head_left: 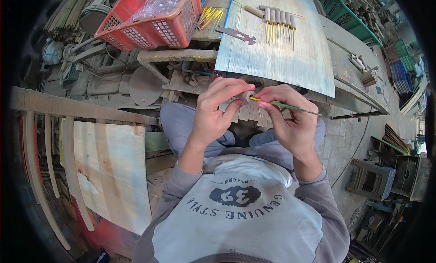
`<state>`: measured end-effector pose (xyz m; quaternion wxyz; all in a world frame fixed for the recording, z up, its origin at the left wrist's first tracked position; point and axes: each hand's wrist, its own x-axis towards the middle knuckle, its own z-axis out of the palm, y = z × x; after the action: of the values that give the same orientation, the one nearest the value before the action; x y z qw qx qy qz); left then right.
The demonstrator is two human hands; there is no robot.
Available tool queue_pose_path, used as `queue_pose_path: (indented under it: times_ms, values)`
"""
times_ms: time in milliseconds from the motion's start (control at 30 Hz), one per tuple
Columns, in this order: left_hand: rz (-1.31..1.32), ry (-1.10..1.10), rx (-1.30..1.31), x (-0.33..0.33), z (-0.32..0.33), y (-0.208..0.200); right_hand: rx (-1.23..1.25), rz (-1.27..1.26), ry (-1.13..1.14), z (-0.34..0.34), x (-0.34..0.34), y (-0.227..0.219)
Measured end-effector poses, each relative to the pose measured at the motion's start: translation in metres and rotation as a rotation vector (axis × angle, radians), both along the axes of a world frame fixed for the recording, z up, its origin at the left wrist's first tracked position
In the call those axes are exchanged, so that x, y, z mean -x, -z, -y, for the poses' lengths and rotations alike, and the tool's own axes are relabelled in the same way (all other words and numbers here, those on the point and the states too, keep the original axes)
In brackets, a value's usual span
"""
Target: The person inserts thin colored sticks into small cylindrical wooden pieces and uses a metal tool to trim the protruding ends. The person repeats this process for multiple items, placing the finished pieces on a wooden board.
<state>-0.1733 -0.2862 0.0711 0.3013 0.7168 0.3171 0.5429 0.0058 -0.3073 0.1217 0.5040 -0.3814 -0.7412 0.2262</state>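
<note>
Seemingly fitting a thin stick (290,107) into a tube (247,96), on our side of the board (247,61)
Our left hand (215,104) pinches the tube, our right hand (290,120) the thin stick; next probably calls for steady pushing.

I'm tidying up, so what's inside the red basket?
Clear crumpled plastic shows inside the red basket; anything beneath it is covered, and the picture's upper edge cuts off some.

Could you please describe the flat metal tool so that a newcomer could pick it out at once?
Find the large, pale wooden board at the picture's top, right of the red plastic crate. Across the board's left edge, near some thin yellow sticks, lies the flat grey metal tool. Its broad, notched shape sets it apart from the slim sticks and round beige cylinders nearby.
</note>
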Motion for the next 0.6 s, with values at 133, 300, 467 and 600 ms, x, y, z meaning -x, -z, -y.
queue_pose_path:
  times_ms: [133,300,467,600]
  values:
    - [-0.009,0.045,0.018,-0.002,0.001,0.0,0.004,-0.03,0.004,0.0,-0.003,0.005]
    - [-0.02,0.113,0.027,-0.006,0.002,-0.001,0.064,-0.058,0.025,0.004,-0.007,0.006]
    - [-0.001,0.148,0.073,-0.008,0.002,-0.001,0.096,-0.023,-0.017,0.007,-0.013,0.001]
    - [0.03,0.164,0.085,-0.01,0.002,0.001,0.124,-0.042,-0.013,0.007,-0.014,0.002]
